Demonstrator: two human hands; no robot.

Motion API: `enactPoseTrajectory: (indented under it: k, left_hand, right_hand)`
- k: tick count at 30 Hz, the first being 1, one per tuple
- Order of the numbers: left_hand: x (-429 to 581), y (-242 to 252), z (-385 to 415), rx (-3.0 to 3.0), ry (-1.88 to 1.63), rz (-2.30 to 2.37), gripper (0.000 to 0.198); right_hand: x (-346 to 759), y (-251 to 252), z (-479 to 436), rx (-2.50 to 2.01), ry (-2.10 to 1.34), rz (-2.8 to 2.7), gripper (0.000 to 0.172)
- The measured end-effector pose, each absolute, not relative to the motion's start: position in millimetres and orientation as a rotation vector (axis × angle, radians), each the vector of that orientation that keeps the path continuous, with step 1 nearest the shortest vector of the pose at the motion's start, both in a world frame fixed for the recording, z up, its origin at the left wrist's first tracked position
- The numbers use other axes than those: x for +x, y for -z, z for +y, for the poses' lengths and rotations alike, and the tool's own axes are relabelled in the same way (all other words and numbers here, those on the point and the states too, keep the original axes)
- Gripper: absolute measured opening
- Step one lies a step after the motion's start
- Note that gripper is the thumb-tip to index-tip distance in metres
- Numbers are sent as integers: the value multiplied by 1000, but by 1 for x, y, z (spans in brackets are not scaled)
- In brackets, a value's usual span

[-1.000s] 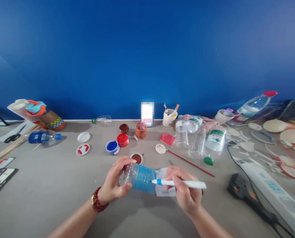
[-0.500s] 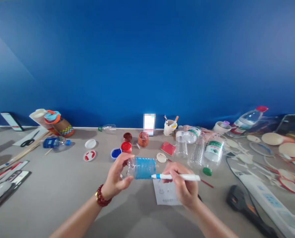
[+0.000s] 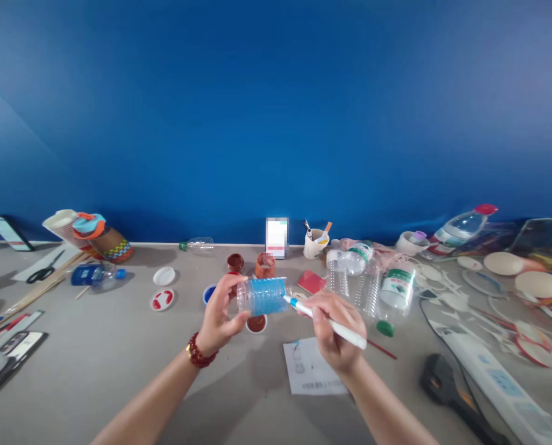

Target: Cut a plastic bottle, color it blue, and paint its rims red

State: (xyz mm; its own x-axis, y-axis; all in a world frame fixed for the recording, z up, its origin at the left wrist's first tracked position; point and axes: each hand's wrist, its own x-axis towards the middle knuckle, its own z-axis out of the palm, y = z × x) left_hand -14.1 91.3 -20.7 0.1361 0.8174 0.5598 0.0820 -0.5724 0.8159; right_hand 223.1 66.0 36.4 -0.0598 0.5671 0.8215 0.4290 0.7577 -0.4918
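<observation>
My left hand (image 3: 225,312), with a beaded bracelet at the wrist, grips one end of a clear ribbed plastic bottle (image 3: 264,296) lying sideways in the air. A wide blue band colours much of its side. In my right hand (image 3: 335,324) is a white marker (image 3: 345,334) with a blue collar, its tip at the bottle's right end, on or very near the blue area. Beneath the hands lies a printed paper sheet (image 3: 310,371). Just behind the bottle, a jar of blue paint (image 3: 208,293) is partly hidden, and a lid with brown paint (image 3: 257,324) shows below it.
Several clear bottles (image 3: 366,290) stand and lie to the right, beside a power strip (image 3: 498,371) and a black-handled tool (image 3: 447,383). At the left are scissors (image 3: 44,272) and a blue-labelled bottle (image 3: 93,275). A pen cup (image 3: 315,246) stands by the blue wall.
The bottle has risen and tilted slightly in my left hand. My right hand has angled the marker more steeply, its tip moving up along the bottle's right end.
</observation>
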Motion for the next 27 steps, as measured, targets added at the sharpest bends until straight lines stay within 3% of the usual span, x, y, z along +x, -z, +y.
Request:
enactPoseTrajectory:
  k: [17, 27]
  left_hand:
    - [-19, 26, 95, 1958, -1493, 919, 54]
    - [-42, 23, 91, 2409, -1278, 776, 57]
  right_hand:
    - [223, -27, 68, -851, -178, -1680, 21]
    - [227, -25, 71, -1046, -689, -1513, 27]
